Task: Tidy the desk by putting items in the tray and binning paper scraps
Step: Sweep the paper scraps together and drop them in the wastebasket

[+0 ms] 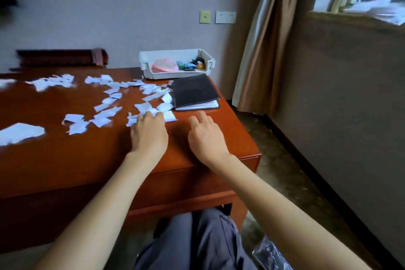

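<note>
Small items sat in the tray at the desk's far corner, but the notebook and many paper scraps lay loose on top. The left hand bent its fingers onto the nearest scraps, grip unclear. The right hand hovered empty, fingers apart.

Torn white paper scraps are lying scattered across the reddish table. The left hand is reaching into the nearest ones, its fingers touching them; whether they are pinching any is unclear. The right hand is hanging low over the bare wood beside it, fingers loosely spread. A black notebook is lying just on the near side of a white tray holding small items.
</note>
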`<state>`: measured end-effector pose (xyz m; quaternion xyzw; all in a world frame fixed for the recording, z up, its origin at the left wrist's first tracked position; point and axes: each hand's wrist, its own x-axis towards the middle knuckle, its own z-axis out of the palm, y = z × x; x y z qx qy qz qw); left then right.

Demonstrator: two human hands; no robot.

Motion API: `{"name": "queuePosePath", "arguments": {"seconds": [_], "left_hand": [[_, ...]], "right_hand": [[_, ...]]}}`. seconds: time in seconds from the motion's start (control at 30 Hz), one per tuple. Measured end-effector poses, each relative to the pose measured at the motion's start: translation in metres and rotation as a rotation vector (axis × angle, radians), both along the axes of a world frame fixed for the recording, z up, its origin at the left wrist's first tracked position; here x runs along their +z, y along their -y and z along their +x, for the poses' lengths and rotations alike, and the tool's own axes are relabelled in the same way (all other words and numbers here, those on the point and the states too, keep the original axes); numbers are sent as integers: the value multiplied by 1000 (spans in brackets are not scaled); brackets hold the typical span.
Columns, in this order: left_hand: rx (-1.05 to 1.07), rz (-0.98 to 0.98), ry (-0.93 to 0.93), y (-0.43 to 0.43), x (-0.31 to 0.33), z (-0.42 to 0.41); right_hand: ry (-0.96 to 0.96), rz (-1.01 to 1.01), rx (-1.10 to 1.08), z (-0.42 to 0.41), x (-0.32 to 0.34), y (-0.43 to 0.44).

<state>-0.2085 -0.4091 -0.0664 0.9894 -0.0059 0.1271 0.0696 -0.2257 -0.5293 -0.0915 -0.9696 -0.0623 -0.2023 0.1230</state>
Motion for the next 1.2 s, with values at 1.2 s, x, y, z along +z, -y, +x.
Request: {"name": "queuePosePath", "arguments": {"seconds": [1.2], "left_hand": [[77, 7, -27, -121, -33, 64]], "right_hand": [[-251, -91, 222, 95, 0, -81]]}}
